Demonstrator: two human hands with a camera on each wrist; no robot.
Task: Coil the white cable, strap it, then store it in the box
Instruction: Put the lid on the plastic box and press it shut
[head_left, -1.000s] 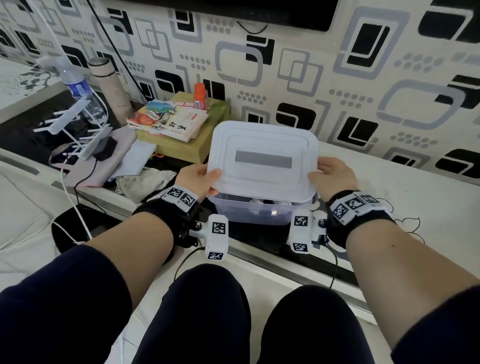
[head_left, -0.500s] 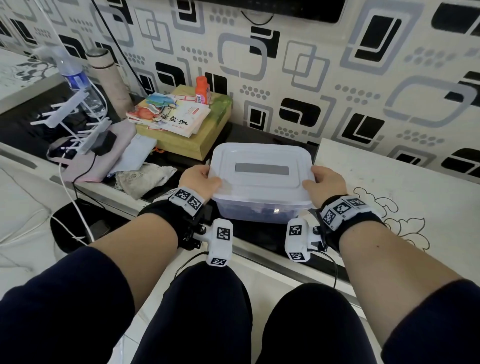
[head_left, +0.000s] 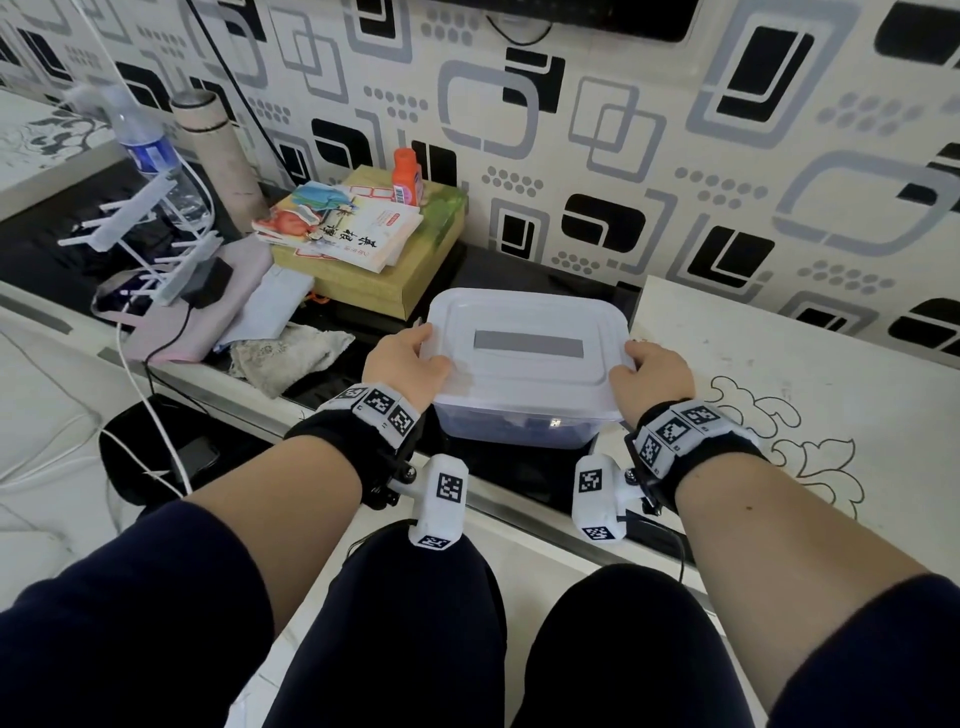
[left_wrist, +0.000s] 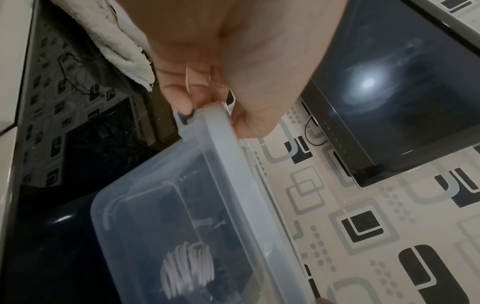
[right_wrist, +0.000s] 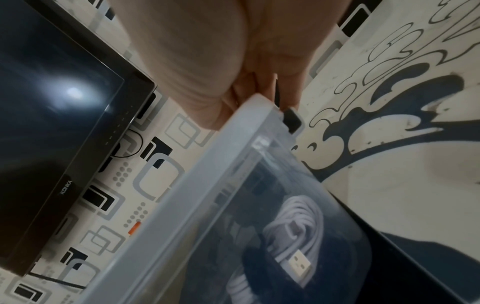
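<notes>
A clear plastic box (head_left: 514, 428) with a white lid (head_left: 524, 353) sits on the dark shelf in front of me. My left hand (head_left: 402, 364) grips the lid's left edge, thumb on top and fingers curled under the rim (left_wrist: 207, 115). My right hand (head_left: 652, 371) grips the lid's right edge (right_wrist: 254, 115) the same way. Through the box wall the coiled white cable (right_wrist: 296, 222) lies on the bottom, its USB plug (right_wrist: 298, 265) showing; the left wrist view also shows the coiled white cable (left_wrist: 187, 271).
Left of the box lie a crumpled rag (head_left: 288, 353), a green box with books (head_left: 363, 244) and an orange bottle (head_left: 407, 176). A water bottle (head_left: 148, 150), flask (head_left: 218, 156), white rack (head_left: 140, 228) and cords crowd the far left. A patterned white counter (head_left: 779, 374) is on the right.
The lid has come down from a raised tilt onto the box and now lies flat on it. Both hands came down with it, keeping hold of its edges.
</notes>
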